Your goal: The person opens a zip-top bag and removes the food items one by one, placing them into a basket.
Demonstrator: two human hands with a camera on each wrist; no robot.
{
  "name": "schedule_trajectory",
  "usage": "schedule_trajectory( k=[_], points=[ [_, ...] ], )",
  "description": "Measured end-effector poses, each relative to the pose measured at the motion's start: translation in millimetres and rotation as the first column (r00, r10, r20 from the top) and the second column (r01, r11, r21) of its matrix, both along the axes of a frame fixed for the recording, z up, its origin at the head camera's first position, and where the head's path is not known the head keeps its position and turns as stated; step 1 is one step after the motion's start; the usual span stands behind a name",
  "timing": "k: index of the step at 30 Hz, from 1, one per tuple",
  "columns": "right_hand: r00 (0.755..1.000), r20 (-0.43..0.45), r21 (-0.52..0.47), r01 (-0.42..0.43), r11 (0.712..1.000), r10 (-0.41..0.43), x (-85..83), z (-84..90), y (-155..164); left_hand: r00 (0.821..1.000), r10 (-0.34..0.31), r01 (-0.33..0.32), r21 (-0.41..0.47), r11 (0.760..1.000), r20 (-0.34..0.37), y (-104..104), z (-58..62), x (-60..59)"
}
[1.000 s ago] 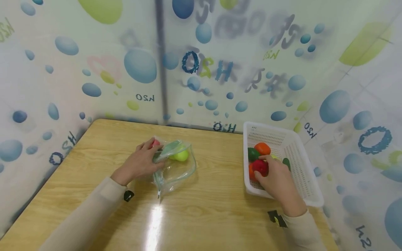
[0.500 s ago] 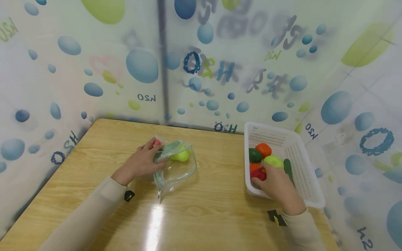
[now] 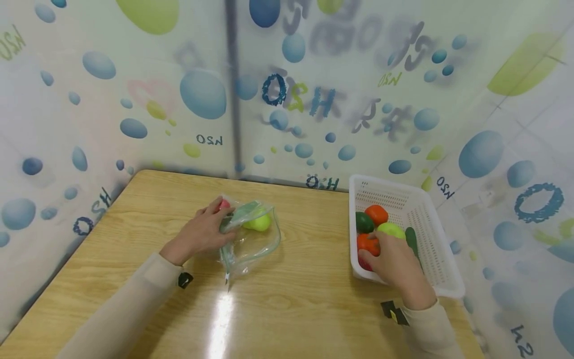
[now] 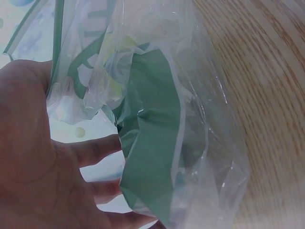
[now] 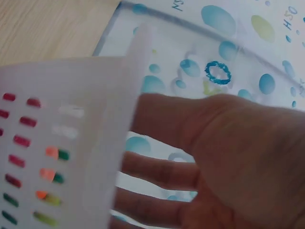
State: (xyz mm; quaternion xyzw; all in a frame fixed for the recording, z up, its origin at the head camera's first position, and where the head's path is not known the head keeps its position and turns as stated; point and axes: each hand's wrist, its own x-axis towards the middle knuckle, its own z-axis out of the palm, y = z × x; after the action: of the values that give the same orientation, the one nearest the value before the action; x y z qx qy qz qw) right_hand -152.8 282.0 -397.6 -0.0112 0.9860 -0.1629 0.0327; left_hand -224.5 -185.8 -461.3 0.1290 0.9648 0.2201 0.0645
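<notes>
In the head view my left hand [image 3: 202, 232] holds the near edge of a clear zip bag [image 3: 253, 252] with a green band. Its fingers reach behind the green panel [image 4: 152, 129] in the left wrist view. A yellow-green item [image 3: 259, 222] lies inside the bag, and a pinkish-red item [image 3: 224, 204] shows at my fingertips. Over the white basket [image 3: 448, 269], my right hand [image 3: 396, 259] reaches down with thumb and fingers apart at an orange-red tomato [image 3: 367, 244]. A darker red item [image 3: 365, 261] sits below the thumb. The basket wall [image 5: 90, 95] hides my right fingertips in the right wrist view.
Also in the basket are another orange-red tomato [image 3: 376, 214], a dark green item [image 3: 363, 223], a yellow-green round item [image 3: 391, 230] and a long green cucumber [image 3: 411, 240]. The wooden table [image 3: 291, 309] meets a patterned wall [image 3: 287, 149] behind.
The darker red item has gone from between my right fingers to lower in the basket, uncovering the tomato. My right hand has shifted slightly down. The left hand and bag stay put.
</notes>
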Motion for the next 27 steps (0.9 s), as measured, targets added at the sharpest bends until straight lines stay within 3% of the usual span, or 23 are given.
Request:
schedule_trajectory(
  k=[7,12,15,21,27],
  points=[
    [0.980,-0.199,-0.071,-0.002,0.997,-0.012,5.6,10.2,-27.4,1.000,0.010,-0.010,0.010,1.000,0.000,1.0,2.1,2.1],
    [0.918,-0.388,-0.095,-0.124,0.988,0.079,7.8,5.5,-51.2,1.000,0.006,-0.006,0.005,1.000,0.000,2.2,2.8,2.5],
    [0.880,-0.457,-0.095,-0.195,0.976,0.131,9.1,1.2,-67.1,1.000,0.006,-0.006,0.003,1.000,0.002,2.7,2.0,2.5],
    [0.806,-0.531,-0.088,-0.359,0.929,0.261,10.6,0.2,-100.2,1.000,0.006,-0.006,0.007,1.000,0.003,2.4,1.0,1.9],
    [0.766,-0.501,-0.064,-0.498,0.865,0.404,9.7,-2.5,-138.0,1.000,0.003,-0.003,0.008,1.000,-0.001,1.8,0.7,-0.1]
  ],
)
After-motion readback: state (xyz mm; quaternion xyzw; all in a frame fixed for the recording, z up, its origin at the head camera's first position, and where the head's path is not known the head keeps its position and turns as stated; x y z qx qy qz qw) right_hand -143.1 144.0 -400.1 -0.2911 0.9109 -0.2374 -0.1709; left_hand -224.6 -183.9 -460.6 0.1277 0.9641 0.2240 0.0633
